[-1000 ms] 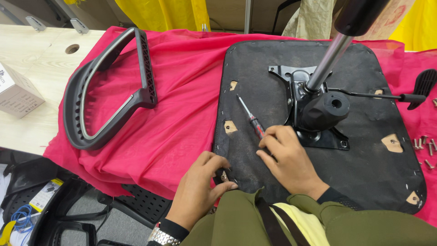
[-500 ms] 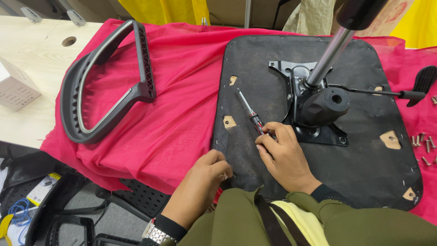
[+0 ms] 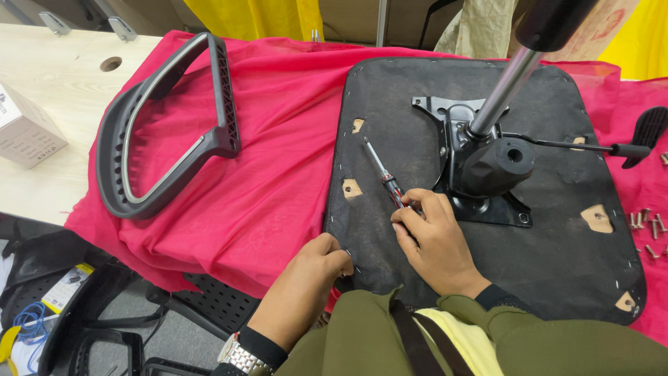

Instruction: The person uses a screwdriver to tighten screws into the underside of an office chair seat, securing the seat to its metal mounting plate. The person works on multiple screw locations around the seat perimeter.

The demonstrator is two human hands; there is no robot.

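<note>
while the left hand (image 3: 306,278) grips the seat base (image 3: 557,278) (black), the right hand (image 3: 435,240) holds a screwdriver (image 3: 381,170).

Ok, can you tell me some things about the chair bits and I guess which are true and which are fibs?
1. The right hand holds a screwdriver. True.
2. The left hand grips the armrest. False: it touches the edge of the seat base.
3. The cloth is blue. False: it is red.
4. Loose screws lie to the right of the seat base. True.
</note>
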